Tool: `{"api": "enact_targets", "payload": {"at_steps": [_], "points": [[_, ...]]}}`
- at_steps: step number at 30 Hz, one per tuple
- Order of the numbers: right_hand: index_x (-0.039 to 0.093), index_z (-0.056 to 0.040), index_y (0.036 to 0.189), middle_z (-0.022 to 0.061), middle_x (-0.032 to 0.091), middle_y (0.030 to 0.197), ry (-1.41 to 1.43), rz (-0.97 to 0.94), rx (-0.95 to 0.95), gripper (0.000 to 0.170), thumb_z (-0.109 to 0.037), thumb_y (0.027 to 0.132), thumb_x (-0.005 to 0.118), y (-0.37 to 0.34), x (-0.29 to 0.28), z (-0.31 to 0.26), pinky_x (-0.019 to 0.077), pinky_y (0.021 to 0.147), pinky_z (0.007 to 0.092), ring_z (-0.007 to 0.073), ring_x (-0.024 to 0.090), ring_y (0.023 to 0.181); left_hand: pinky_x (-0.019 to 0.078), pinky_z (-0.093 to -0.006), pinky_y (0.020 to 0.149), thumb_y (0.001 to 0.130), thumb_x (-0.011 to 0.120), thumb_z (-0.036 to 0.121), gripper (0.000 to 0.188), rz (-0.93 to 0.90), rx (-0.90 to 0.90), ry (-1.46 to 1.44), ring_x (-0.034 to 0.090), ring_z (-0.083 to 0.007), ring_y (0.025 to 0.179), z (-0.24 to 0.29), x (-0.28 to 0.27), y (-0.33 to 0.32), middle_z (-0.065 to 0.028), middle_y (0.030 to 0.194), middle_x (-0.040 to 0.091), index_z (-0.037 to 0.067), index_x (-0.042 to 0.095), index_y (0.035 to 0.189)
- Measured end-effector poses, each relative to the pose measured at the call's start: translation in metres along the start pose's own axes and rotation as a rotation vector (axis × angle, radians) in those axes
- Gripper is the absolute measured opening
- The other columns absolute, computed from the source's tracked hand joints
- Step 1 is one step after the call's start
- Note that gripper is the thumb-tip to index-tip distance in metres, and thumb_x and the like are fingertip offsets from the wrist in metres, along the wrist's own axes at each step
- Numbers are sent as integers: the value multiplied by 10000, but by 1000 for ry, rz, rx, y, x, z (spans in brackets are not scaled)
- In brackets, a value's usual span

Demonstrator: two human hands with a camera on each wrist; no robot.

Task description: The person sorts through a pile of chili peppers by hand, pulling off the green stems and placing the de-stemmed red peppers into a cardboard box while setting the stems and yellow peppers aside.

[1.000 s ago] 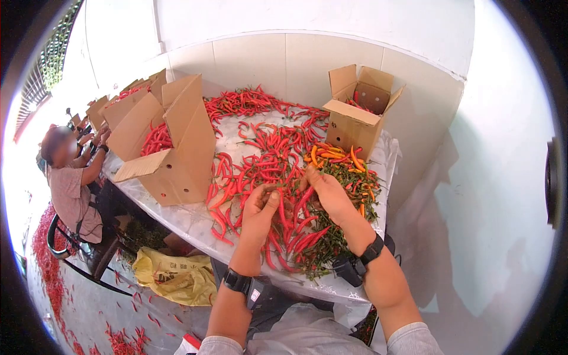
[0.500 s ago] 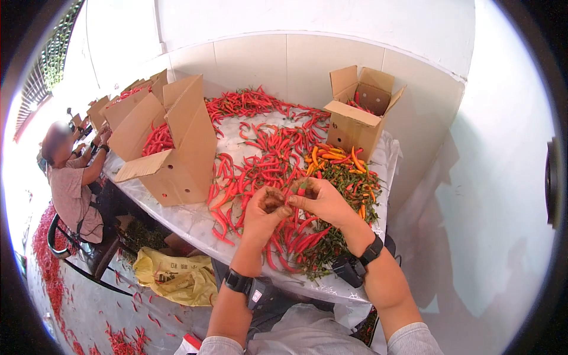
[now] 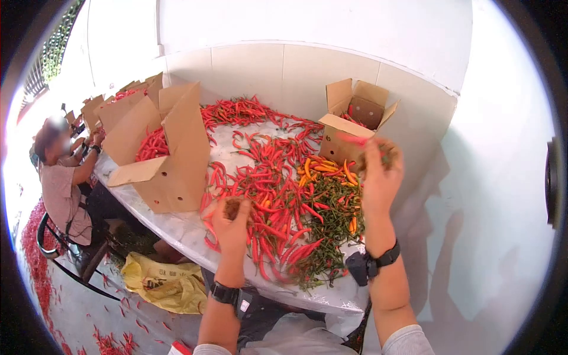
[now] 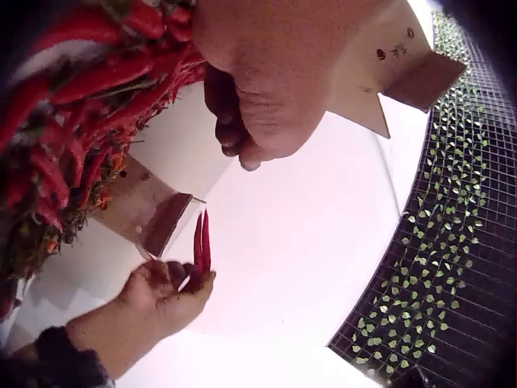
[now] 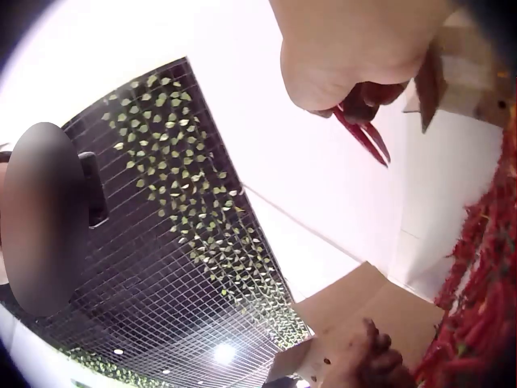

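Observation:
My right hand [image 3: 381, 171] is raised in front of the small cardboard box [image 3: 348, 137], pinching red chillies by one end. Two slim red chillies [image 4: 203, 242] stick out of its fingers in the left wrist view, and they point away from the hand [image 5: 355, 61] in the right wrist view. Over the near-left part of the red chilli pile [image 3: 266, 177] is my left hand [image 3: 232, 228], its fingers loosely curled and nothing visible between them. Yellow-orange chillies [image 3: 322, 165] and a heap of green stems and small chillies [image 3: 331, 225] lie below the small box.
A large open box [image 3: 177, 171] with red chillies stands left on the plastic-covered table [image 3: 236, 130]. Another person [image 3: 64, 183] sits beyond it. A yellow sack [image 3: 165, 284] and scattered chillies lie on the floor. A wall rises behind and to the right.
My hands, close together over the pile half a second ago, have parted. The right has gone up and right with red chillies; the left has shifted left. The head view has moved slightly.

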State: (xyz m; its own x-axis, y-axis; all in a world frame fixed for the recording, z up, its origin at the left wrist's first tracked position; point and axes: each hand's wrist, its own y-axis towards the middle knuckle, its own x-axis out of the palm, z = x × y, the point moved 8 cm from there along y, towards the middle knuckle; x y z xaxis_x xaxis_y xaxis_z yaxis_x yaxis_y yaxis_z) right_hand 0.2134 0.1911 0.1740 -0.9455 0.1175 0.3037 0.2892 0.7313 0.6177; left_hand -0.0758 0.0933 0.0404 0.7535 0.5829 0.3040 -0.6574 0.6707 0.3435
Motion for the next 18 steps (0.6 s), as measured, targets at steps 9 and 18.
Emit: {"api": "enact_targets", "payload": {"at_steps": [9, 18], "points": [[581, -19, 938, 30, 608, 806, -285, 155, -632, 156, -156, 864, 594, 97, 3, -57, 454, 623, 231, 95, 563, 697, 427, -223, 455, 931, 482, 147, 137, 213, 58, -153, 522, -96, 543, 10, -16, -10, -46, 711, 548, 25, 482, 995], [606, -47, 965, 154, 640, 884, -1331, -272, -264, 232, -209, 800, 577, 171, 48, 74, 479, 740, 398, 313, 613, 840, 383, -201, 471, 926, 505, 186, 151, 269, 60, -109, 481, -60, 564, 9, -22, -10, 10, 730, 538, 57, 525, 1002]]}}
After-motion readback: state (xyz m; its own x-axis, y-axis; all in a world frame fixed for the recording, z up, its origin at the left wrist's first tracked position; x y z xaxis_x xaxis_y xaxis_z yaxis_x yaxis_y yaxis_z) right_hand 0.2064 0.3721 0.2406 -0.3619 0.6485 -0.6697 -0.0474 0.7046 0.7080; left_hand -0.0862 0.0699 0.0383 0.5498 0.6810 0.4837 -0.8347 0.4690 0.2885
